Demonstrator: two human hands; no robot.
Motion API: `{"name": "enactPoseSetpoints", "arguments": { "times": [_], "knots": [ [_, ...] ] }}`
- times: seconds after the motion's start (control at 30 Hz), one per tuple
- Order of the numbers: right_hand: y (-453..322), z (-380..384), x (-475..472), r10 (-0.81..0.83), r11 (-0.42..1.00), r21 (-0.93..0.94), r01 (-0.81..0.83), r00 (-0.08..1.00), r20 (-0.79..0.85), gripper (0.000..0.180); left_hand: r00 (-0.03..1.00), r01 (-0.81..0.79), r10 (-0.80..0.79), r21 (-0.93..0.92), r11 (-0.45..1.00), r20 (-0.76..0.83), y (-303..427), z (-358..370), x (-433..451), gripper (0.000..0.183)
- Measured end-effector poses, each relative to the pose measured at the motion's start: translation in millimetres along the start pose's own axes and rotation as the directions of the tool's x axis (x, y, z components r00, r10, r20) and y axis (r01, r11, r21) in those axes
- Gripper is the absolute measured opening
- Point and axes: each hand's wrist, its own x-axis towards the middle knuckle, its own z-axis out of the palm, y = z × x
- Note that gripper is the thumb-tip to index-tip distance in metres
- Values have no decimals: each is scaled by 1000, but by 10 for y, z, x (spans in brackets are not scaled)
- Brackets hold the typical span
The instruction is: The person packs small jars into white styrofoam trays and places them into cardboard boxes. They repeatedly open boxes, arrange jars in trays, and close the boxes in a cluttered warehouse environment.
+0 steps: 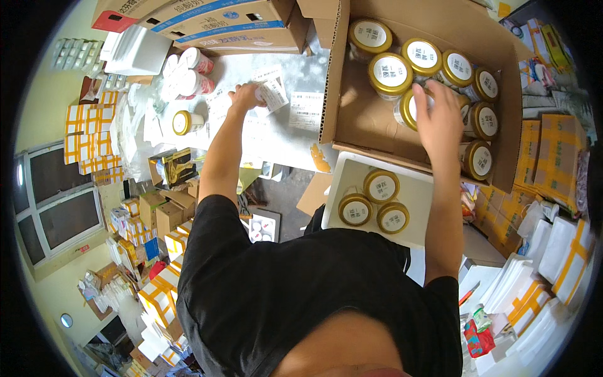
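Note:
My left hand is at the worktable with its fingers on printed paper slips; it appears to pinch one. My right hand reaches into an open cardboard box. Its thumb and fingers lie over a gold-lidded jar, partly hiding the lid; whether they grip it is unclear. Several more jars with white-labelled gold lids, such as one jar, stand upright around the far and right sides of the box. Below the box, a white foam box contains three similar jars.
A lone jar lies on its side or tilts on the worktable. White tubs cluster behind it. Stacked cartons line the far edge. Another paper sheet is beside the cardboard box. Foam boxes are stacked at right.

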Motion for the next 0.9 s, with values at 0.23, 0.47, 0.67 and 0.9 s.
{"name": "enactPoseSetpoints", "arguments": {
  "times": [0.23,0.47,0.67,0.9],
  "knots": [
    [-183,446,318,155,976,-185,-112,958,240,66,965,-215,79,-580,786,-249,-537,411,-149,29],
    [-24,292,240,-25,999,-27,34,961,276,49,890,-281,62,-436,855,-452,-187,493,-116,25],
    [5,133,166,-79,996,72,60,945,318,44,992,-68,-59,-846,528,-116,-271,373,200,24],
    [35,-742,-103,-191,954,252,160,976,104,29,985,-168,43,-870,463,-167,376,271,610,30]
  ]
}}
